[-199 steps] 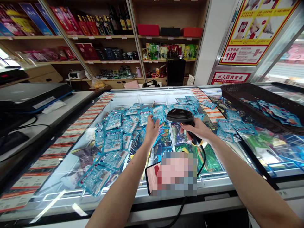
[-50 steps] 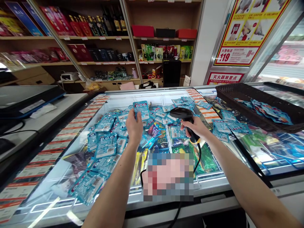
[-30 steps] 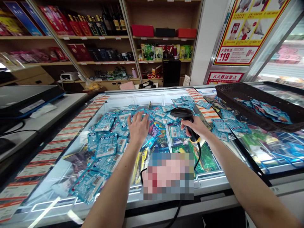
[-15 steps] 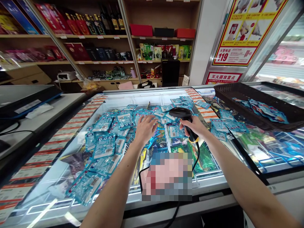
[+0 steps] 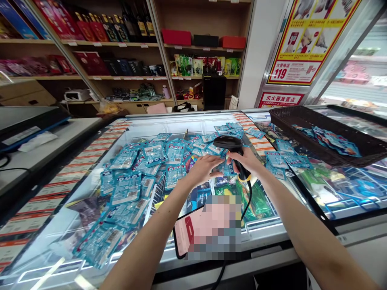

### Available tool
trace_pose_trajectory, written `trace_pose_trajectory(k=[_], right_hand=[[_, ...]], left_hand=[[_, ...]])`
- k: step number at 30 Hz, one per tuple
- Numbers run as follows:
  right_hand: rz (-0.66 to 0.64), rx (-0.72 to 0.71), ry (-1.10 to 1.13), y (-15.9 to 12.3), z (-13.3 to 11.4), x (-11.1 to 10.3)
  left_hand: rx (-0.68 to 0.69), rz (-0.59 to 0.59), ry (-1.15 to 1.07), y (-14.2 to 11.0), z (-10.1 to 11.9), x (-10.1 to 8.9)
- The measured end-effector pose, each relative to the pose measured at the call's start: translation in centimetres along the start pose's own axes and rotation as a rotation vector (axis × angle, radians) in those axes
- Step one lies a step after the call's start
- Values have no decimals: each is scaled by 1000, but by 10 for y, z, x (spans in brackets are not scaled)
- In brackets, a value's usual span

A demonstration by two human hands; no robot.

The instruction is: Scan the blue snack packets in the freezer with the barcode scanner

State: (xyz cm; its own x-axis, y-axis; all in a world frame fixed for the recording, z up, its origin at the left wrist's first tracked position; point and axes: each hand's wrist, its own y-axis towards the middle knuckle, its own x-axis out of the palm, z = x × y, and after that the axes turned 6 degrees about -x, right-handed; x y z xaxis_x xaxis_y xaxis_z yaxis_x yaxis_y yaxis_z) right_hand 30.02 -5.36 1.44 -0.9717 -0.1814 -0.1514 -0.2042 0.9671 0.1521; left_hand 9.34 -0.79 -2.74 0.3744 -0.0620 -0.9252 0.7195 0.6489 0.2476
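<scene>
My right hand (image 5: 248,161) is wrapped around the handle of a black barcode scanner (image 5: 227,141), its head pointing left and its cord hanging down. Just left of it, my left hand (image 5: 203,170) reaches over the freezer glass with its fingers stretched out. Its fingertips are at a light-blue packet (image 5: 226,169) below the scanner; whether they touch it I cannot tell. Many similar blue packets (image 5: 126,187) lie in a loose heap on the glass to the left and behind. A phone (image 5: 181,237), partly blurred out, lies in front of my hands.
A brown woven basket (image 5: 328,155) with several blue packets stands at the right. More packets (image 5: 276,160) lie beside it. A counter (image 5: 65,135) borders the left, and stocked shelves (image 5: 121,43) line the back wall.
My left hand has moved right, from the heap's edge to the packet below the scanner. A blue packet now lies where that hand was. The scanner stays in my right hand.
</scene>
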Motion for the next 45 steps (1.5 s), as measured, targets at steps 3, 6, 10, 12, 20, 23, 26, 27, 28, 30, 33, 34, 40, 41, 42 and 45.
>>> trace_pose_trajectory(k=[3, 6, 10, 12, 20, 23, 26, 27, 28, 30, 33, 34, 40, 41, 42, 45], right_hand=[[-2, 14, -27, 2, 6, -2], [2, 32, -39, 3, 11, -4], [6, 37, -35, 5, 15, -6], [1, 45, -50, 6, 17, -6], [-45, 18, -150, 0, 8, -2], [-70, -15, -158, -4, 2, 2], [-87, -26, -196, -4, 1, 6], [-91, -27, -211, -4, 1, 7], [-96, -29, -224, -3, 2, 8], [-110, -39, -239, -3, 3, 8], [-131, -50, -251, -2, 4, 8], [-136, -49, -259, -3, 4, 7], [-148, -52, -356, -5, 3, 10], [-150, -53, -365, -6, 2, 11], [-153, -52, -370, -6, 2, 12], [-166, -46, -366, -7, -1, 14]], left_hand=[[-97, 45, 14, 2, -2, 1], [-208, 123, -79, 2, -5, -2], [-381, 314, -329, 2, -15, -4], [-482, 448, -468, 2, -23, -3], [-648, 811, -1066, -16, -44, -7], [-637, 842, -1160, -25, -46, -11], [-628, 875, -1179, -29, -47, -12], [-622, 873, -1172, -29, -46, -12], [-616, 867, -1161, -29, -46, -11], [-613, 858, -1132, -28, -44, -10], [-620, 853, -1097, -27, -43, -10], [-621, 848, -1089, -27, -42, -10], [-644, 833, -1062, -27, -43, -10], [-651, 834, -1055, -27, -43, -10], [-656, 834, -1045, -27, -43, -10], [-666, 824, -1025, -26, -43, -10]])
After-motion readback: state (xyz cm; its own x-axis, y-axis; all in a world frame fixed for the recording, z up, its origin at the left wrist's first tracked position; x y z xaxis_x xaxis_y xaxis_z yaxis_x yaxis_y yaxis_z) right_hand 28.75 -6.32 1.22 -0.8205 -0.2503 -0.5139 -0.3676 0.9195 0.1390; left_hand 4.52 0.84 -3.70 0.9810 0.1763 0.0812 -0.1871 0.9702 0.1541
